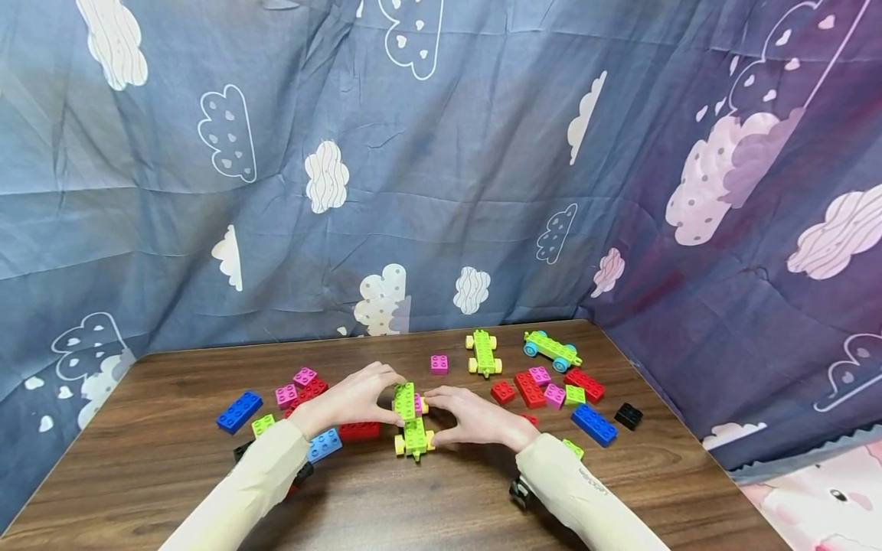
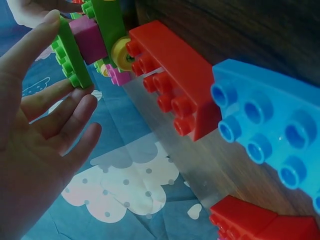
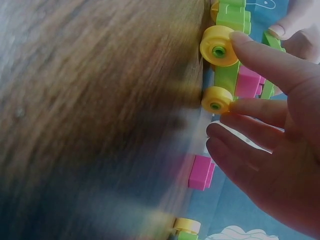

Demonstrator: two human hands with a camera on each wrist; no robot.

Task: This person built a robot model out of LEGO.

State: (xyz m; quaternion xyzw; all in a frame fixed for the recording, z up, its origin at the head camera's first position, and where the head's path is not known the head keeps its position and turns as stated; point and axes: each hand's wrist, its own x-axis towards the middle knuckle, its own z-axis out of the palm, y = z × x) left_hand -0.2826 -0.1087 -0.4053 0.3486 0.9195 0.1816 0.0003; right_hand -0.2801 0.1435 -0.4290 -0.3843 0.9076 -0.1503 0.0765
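Pinching a lime-green studded plastic brick (image 1: pixel 404 399) between thumb and fingertips, the left hand (image 1: pixel 354 396) holds it atop a small magenta plastic brick (image 2: pixel 88 41). Beneath sits a lime-green plastic car base (image 1: pixel 415 438) with yellow wheels (image 3: pixel 218 46), around the middle of the brown wooden bench (image 1: pixel 427 509). The right hand (image 1: pixel 478 417) grips the base by two wheels along one side, thumb against one, forefinger against the other. A red plastic brick (image 1: pixel 359 431) lies near the base.

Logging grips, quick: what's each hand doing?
Left hand: pinching the lime-green brick.
Right hand: holding the lime-green car base by its yellow wheels.
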